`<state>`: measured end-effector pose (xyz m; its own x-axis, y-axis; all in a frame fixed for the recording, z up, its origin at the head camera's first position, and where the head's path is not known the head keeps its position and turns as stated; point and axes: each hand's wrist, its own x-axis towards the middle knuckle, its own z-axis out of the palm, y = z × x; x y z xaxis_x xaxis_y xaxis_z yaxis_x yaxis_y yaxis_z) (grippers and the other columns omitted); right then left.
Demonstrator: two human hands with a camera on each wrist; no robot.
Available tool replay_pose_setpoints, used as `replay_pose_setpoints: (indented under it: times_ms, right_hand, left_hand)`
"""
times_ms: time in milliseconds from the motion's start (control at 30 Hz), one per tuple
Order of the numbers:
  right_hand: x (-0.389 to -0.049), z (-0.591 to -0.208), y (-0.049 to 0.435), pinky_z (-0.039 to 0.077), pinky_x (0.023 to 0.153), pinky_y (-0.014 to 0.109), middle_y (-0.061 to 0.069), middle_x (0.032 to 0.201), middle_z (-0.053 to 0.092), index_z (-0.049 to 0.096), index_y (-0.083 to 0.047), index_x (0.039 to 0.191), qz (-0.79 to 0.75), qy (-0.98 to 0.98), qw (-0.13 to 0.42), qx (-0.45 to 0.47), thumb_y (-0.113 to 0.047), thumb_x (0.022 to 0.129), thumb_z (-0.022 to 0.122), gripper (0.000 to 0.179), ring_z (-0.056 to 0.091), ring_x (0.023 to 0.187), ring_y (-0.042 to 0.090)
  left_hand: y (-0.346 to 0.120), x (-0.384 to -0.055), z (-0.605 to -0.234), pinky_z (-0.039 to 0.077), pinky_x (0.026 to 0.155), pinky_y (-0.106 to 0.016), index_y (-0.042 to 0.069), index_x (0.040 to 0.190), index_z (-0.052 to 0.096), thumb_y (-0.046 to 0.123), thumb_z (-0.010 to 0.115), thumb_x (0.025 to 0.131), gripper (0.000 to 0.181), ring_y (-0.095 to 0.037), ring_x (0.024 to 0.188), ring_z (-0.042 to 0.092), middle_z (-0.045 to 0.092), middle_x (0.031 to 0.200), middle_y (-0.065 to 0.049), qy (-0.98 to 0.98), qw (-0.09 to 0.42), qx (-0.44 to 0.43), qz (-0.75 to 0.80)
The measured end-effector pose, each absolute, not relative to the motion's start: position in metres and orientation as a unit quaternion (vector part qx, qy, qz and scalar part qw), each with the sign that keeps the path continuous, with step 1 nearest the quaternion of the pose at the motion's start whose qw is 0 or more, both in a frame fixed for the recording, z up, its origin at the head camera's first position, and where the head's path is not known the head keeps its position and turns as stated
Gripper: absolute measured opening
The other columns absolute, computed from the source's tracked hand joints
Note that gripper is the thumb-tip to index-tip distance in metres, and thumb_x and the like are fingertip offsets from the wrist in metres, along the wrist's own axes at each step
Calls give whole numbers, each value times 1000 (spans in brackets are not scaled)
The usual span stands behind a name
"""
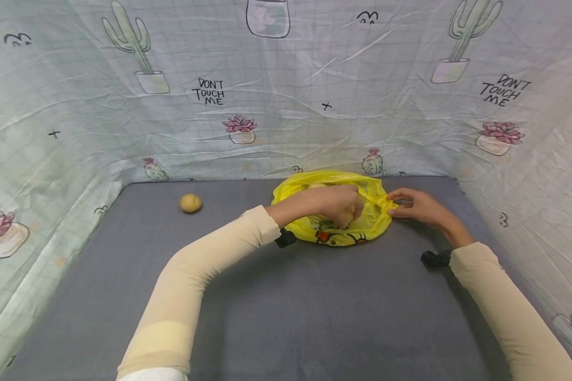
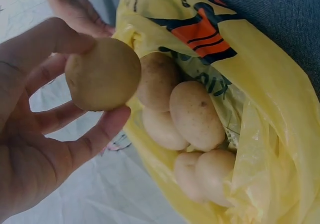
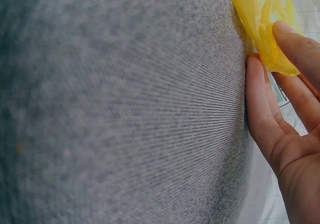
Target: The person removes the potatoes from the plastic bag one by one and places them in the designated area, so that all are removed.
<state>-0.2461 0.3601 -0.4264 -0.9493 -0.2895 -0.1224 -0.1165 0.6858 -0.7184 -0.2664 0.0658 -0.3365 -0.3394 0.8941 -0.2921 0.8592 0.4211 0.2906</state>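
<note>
A yellow plastic bag point(image 1: 333, 177) lies with its mouth spread wide near the table's back edge. Several potatoes point(image 2: 196, 115) sit inside it, seen best in the left wrist view. My left hand point(image 1: 336, 203) is over the bag's mouth and pinches a potato point(image 2: 103, 74) between thumb and fingers. At the bag's right end, my right hand point(image 1: 421, 208) pinches the gathered yellow plastic point(image 3: 272, 43) between thumb and fingers. The bag's printed side, with orange and black marks, faces me.
One loose potato point(image 1: 190, 203) lies on the grey table point(image 1: 286, 317) at the back left. Hanging cloth point(image 1: 295, 69) with cactus prints closes off the back and both sides. Black wrist devices point(image 1: 436, 259) sit under both forearms.
</note>
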Motion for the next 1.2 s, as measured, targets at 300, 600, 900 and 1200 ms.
replay_pose_setpoints:
  times_ms: [300,600,900,1200]
  right_hand:
    - [-245,-426,360,51,95,57,26,146,50,55,-5,140,-381,911,111,-112,-33,95,74,55,54,127,52]
    - [-246,-428,363,48,98,60,26,147,49,55,-6,140,-387,908,116,-109,-33,95,74,56,51,130,52]
    - [-246,-429,363,47,99,60,27,148,48,54,-5,140,-394,904,121,-111,-33,95,74,56,49,131,53]
    - [-245,-428,362,47,99,61,27,150,46,53,-5,141,-394,905,123,-107,-35,95,73,59,47,132,54]
  left_hand:
    - [43,-261,-333,41,69,-25,9,116,67,11,66,95,21,-14,73,46,65,105,2,817,207,527,107]
    - [25,-252,-330,45,77,-25,8,124,71,9,69,91,33,-18,94,57,64,119,-8,824,176,528,105]
    - [6,-242,-330,47,89,-30,10,117,71,18,84,85,36,-21,109,56,62,123,-6,832,142,523,118]
    - [-10,-233,-336,49,84,-27,11,113,70,15,87,82,36,-15,99,59,68,112,0,822,128,531,162]
